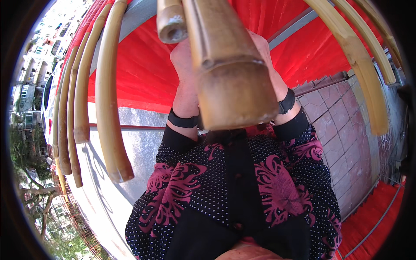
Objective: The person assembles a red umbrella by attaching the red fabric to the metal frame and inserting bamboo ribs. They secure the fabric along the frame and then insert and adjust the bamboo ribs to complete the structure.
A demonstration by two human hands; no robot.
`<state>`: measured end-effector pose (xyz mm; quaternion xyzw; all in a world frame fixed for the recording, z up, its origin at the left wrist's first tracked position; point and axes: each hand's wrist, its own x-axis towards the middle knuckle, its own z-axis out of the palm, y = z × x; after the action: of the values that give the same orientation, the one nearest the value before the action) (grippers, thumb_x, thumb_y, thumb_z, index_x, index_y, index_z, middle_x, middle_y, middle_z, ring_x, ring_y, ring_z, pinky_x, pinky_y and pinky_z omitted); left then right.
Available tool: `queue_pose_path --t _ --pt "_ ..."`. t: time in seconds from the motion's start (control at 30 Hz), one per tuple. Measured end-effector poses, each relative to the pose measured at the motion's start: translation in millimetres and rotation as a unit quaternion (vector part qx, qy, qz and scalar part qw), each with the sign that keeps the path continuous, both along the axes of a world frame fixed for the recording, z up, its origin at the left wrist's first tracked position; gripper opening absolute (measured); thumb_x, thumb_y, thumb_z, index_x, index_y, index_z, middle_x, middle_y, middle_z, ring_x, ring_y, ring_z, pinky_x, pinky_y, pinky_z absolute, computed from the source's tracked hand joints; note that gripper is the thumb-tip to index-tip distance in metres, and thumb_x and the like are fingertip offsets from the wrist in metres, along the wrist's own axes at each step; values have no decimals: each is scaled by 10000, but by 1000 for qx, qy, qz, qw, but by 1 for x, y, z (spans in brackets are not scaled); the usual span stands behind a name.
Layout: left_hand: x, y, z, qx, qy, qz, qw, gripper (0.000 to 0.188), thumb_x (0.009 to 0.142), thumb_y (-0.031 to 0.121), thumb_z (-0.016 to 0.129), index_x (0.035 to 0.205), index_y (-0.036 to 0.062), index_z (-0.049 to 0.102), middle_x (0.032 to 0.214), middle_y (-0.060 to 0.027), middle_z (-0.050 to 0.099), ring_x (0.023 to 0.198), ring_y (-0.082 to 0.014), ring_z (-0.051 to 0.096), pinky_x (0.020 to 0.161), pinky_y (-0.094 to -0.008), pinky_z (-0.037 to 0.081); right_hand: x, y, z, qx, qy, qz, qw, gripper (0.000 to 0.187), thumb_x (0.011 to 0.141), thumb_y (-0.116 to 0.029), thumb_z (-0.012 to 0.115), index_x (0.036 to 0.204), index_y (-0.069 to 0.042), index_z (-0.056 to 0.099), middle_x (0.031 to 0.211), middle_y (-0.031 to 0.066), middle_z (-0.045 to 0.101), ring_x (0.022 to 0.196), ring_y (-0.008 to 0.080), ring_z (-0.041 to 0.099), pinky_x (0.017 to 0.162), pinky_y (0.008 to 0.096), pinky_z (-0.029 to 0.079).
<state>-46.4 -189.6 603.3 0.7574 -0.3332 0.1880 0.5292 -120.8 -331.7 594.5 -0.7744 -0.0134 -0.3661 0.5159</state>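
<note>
A thick bamboo pole (236, 86) juts toward me in the middle, its blunt end close in front of my chest. Behind it, both my forearms reach up and away. My left hand (183, 65) shows only its back and wrist, left of the pole and just below a thinner hollow bamboo pole (172, 26). To the right, only a strip of my right hand (262, 48) shows past the thick pole. The fingers of both hands are hidden, so their grip does not show. Beyond them hangs bright red material (138, 69) with fine folds.
Several bamboo poles (110, 95) stick out on the left, some with red material over them. More poles (362, 65) project at the right. A grey metal bar (292, 30) crosses behind. Below lie pale pavement (143, 151) and reddish tiles (333, 117). More red material (372, 225) lies lower right.
</note>
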Motion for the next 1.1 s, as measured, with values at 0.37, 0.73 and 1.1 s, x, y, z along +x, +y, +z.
queue_pose_path --t 0.37,0.73,1.1 --pt "-31 4 9 -127 19 160 979 132 911 66 665 948 -59 644 784 -36 649 725 -59 563 659 -201 476 -5 -13 9 -18 19 32 999 131 920 -149 612 939 -29 562 709 100 595 598 258 580 556 321 475" --pt "-13 32 0 -243 161 -44 956 125 906 86 675 982 -11 656 819 -8 664 736 -53 584 692 -200 484 1 21 12 -5 -90 50 995 133 918 -33 636 1047 -14 613 795 -27 567 671 38 514 607 181 438" --pt "-12 23 -2 -163 86 -46 982 124 858 -2 685 978 -33 691 924 -39 694 817 -59 611 722 -218 491 26 44 21 56 12 95 994 218 969 -180 597 1051 18 633 829 24 645 734 70 586 650 203 490"
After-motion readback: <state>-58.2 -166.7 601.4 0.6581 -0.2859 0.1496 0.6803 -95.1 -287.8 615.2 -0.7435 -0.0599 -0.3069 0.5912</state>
